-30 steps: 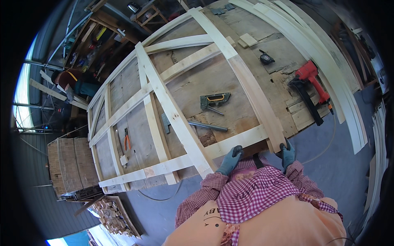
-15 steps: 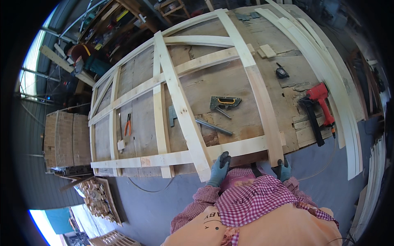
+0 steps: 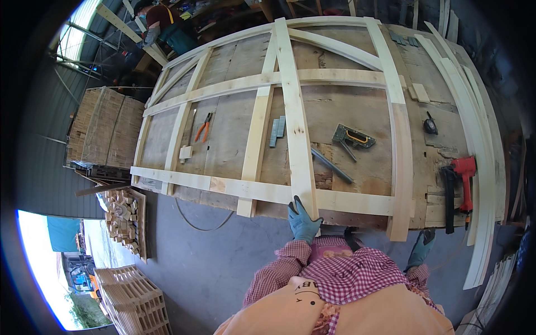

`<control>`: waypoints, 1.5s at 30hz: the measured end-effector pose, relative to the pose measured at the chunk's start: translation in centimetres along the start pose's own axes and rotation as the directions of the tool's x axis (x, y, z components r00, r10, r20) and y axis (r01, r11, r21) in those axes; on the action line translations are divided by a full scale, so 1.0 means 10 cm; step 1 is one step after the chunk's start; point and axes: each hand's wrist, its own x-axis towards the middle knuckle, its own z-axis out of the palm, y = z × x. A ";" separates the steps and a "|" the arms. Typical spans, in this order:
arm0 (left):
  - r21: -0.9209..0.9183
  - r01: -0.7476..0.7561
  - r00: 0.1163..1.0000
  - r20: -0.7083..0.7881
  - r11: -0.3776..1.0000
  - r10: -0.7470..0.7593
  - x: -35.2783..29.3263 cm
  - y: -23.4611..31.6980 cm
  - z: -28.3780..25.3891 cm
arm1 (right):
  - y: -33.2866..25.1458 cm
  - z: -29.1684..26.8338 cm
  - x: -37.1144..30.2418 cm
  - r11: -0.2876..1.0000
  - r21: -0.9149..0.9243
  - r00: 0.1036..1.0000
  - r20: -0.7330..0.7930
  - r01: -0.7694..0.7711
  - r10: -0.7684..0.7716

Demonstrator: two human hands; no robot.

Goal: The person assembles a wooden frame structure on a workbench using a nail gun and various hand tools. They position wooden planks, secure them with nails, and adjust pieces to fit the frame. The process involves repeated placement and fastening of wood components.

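A large frame of pale wooden boards [image 3: 357,202] lies across a worn wooden workbench. My left hand [image 3: 304,224], in a grey-blue glove with dark fingertips, is closed round the near end of a long board [image 3: 296,111] that lies on top of the frame. My right hand [image 3: 421,248], gloved alike, hangs beyond the bench's near edge, right of the frame's end board [image 3: 401,162]. It is apart from that board and holds nothing; its fingers are stretched out. A staple gun [image 3: 354,136] and a grey metal tube [image 3: 332,165] lie inside the frame.
A red nail gun [image 3: 463,176], a tape measure [image 3: 429,124] and long pale strips [image 3: 474,123] lie at the right. Orange-handled pliers [image 3: 204,127] and staple strips [image 3: 277,131] rest inside the frame. Another person [image 3: 162,25] bends over at the far left. Stacked wood [image 3: 103,125] stands left.
The view has turned left. My right hand has let go of the end board and moved right. My left hand has gone from beside the long board onto its near end, which now sticks out less.
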 end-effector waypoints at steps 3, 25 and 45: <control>-0.060 0.031 0.999 0.026 0.998 -0.029 0.13 -0.30 -0.25 | -0.56 0.69 -0.28 0.996 0.045 0.982 0.170 0.075 -0.082; -0.434 0.813 0.578 0.527 -0.388 0.623 1.40 -2.47 -2.32 | -1.22 4.26 -3.14 0.957 -0.069 0.545 0.809 -0.282 0.220; -0.343 0.753 0.655 0.305 -0.562 0.691 2.31 -3.66 -3.29 | -1.91 7.10 -4.81 0.985 0.043 0.476 0.878 -0.170 0.044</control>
